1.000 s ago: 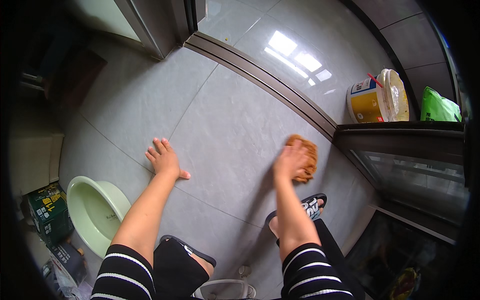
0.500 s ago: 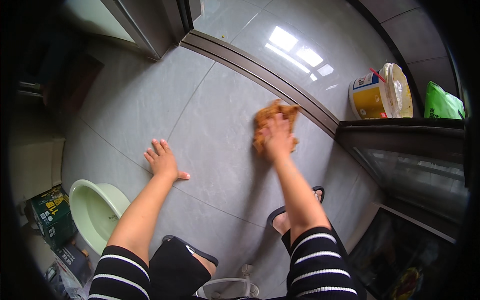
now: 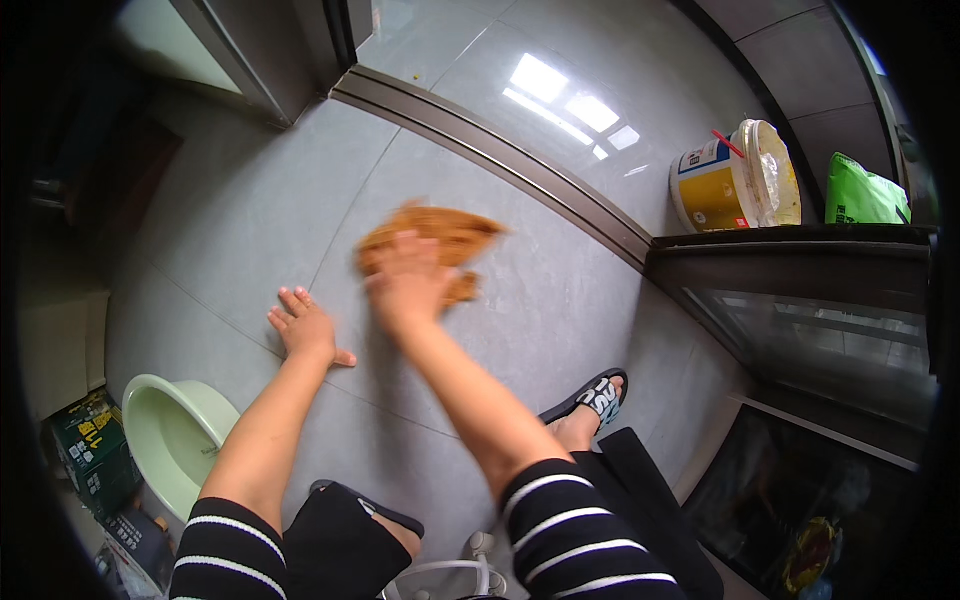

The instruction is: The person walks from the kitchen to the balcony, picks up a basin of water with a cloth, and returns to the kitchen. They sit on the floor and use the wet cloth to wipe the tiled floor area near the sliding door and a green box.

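An orange-brown cleaning cloth (image 3: 440,228) lies crumpled on the grey tiled floor, its edges blurred by motion. My right hand (image 3: 410,285) holds it from above, the fingers pressing it to the tiles. What the fingertips do in the folds is hidden. To the left, my left hand (image 3: 305,328) rests on the floor with fingers and thumb spread and nothing in it. Beside my left forearm stands a pale green basin (image 3: 150,400), which holds some liquid.
A metal door track (image 3: 500,155) crosses the floor ahead. At the right, a white and yellow bucket (image 3: 715,190) and a green packet (image 3: 865,192) stand beyond a dark-framed glass panel (image 3: 800,310). Dark green boxes (image 3: 95,445) sit by the basin. My sandalled feet (image 3: 590,405) are below.
My right hand has swept the cloth left across the floor, away from the door track toward my left hand. The left hand stays planted while the whole view shifts slightly.
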A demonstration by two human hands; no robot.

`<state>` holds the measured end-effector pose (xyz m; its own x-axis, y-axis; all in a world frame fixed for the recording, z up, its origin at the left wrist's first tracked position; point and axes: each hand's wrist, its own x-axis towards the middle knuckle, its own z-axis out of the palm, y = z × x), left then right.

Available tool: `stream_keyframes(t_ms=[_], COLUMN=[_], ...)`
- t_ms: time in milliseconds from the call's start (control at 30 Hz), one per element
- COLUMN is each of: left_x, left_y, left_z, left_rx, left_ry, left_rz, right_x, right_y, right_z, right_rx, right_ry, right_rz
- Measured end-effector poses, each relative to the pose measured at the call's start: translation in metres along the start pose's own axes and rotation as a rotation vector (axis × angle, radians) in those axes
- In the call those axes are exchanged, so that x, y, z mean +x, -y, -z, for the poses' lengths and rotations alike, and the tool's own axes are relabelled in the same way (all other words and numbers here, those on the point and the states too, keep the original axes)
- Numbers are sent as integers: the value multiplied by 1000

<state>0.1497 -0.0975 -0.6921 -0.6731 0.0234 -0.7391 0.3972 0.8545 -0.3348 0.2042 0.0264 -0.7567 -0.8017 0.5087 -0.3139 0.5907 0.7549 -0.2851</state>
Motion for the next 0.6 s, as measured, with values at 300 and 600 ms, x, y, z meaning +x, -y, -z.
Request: stream_keyframes(t_ms=[300, 600], left_x=[-5, -6], left_y=[-13, -1], left_z=[4, -2], left_rx=[0, -105], left_ry=[-37, -72], left_rz=[-6, 27], right_x=[73, -90], right_y=[-112, -426], right_z=[64, 80], right_rx=[-8, -98], right_ry=[-151, -113], right_rz=[12, -845])
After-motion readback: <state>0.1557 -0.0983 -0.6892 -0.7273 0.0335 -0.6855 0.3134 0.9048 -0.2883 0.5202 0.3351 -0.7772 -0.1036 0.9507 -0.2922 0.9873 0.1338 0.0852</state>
